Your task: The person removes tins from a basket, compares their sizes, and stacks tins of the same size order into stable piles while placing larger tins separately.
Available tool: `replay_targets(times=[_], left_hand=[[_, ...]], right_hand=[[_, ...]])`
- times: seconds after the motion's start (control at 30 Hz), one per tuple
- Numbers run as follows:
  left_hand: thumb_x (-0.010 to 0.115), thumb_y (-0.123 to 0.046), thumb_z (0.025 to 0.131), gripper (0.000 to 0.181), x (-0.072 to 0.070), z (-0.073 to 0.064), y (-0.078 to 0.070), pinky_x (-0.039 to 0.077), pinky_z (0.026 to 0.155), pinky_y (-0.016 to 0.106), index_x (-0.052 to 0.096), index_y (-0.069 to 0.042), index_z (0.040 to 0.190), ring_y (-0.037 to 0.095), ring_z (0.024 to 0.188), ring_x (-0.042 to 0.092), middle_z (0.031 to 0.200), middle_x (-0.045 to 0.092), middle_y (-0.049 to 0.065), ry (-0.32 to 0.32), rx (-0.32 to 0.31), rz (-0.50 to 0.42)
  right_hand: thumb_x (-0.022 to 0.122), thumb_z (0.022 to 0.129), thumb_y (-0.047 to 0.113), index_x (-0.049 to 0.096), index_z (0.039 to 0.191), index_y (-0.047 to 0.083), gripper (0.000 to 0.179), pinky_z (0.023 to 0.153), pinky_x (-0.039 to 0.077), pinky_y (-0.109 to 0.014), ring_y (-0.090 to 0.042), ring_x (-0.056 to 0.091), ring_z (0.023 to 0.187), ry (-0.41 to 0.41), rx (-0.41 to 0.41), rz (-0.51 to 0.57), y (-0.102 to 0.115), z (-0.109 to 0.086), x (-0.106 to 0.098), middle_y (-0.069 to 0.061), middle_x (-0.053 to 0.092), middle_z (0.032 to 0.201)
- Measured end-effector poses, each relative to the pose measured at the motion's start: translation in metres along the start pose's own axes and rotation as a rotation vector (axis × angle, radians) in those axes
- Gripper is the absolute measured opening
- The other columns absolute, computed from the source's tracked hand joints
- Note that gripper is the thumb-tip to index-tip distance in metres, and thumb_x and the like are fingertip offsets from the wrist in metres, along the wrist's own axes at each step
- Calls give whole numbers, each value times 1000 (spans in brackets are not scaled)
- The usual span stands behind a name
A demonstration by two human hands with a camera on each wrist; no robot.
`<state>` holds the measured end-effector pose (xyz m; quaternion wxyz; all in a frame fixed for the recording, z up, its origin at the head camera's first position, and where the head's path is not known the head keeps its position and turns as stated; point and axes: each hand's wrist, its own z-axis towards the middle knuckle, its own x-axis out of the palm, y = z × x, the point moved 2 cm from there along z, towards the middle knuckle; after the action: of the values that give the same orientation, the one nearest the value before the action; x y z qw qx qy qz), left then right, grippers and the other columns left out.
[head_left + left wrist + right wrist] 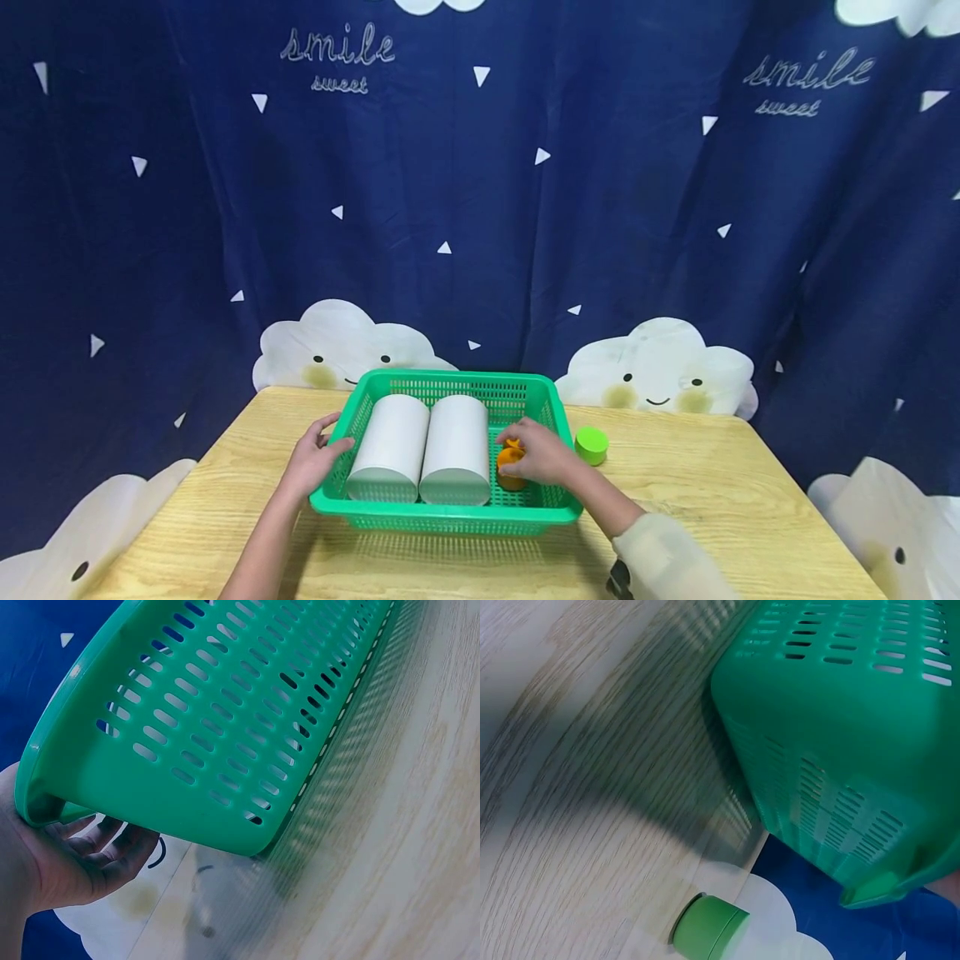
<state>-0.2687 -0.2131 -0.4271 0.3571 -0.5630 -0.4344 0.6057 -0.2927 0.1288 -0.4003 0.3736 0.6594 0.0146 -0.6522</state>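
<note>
Found inside the green basket [450, 512], just right of lower centre in the head view: a small, rounded orange object [512, 457] with a projecting piece on top, partly hidden. Pinched there between thumb and fingers of the right hand [542, 452]. Curled about the basket's left rim: fingers of the left hand [311, 458]. Close along the left of the orange object, two white cylinders [455, 442] side by side; to its right, basket floor, then the right wall. Just beyond that wall, a green disc-like piece [592, 444] on the bench [712, 500].
</note>
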Motion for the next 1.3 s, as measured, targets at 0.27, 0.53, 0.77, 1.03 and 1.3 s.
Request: replay_targets(times=[0.27, 0.53, 0.77, 1.03, 1.3], left_hand=[[54, -21, 93, 61, 0, 0, 0, 55, 73, 43, 27, 0, 144, 35, 100, 60, 125, 49, 32, -2, 0, 1], [54, -20, 93, 61, 0, 1, 2, 54, 74, 42, 27, 0, 143, 34, 101, 60, 125, 49, 32, -3, 6, 2], [54, -20, 93, 60, 0, 1, 3, 54, 74, 42, 28, 0, 143, 34, 100, 60, 124, 50, 32, -7, 10, 4], [55, -19, 93, 60, 1, 2, 3, 54, 74, 42, 28, 0, 143, 34, 100, 60, 124, 50, 32, -8, 8, -1], [55, -19, 92, 60, 0, 2, 3, 55, 73, 41, 28, 0, 143, 31, 97, 61, 123, 51, 32, -10, 7, -5]], right_hand=[[76, 75, 16, 64, 110, 7, 38, 82, 47, -43, -27, 55, 98, 42, 42, -15, 2, 2, 5, -16, 56, 111], [77, 74, 16, 64, 109, 4, 39, 81, 47, -44, -27, 55, 96, 42, 76, -33, 0, 4, 13, -15, 56, 109], [79, 71, 18, 66, 107, 4, 41, 76, 48, -40, -25, 54, 93, 21, 85, -134, -5, 9, 19, -14, 58, 108], [80, 69, 20, 67, 95, 7, 32, 71, 46, -36, -21, 50, 83, 19, 104, -217, -6, 9, 22, -10, 58, 95], [80, 70, 17, 67, 94, 6, 29, 67, 45, -34, -19, 47, 80, 35, 120, -174, -3, 8, 22, -8, 55, 92]])
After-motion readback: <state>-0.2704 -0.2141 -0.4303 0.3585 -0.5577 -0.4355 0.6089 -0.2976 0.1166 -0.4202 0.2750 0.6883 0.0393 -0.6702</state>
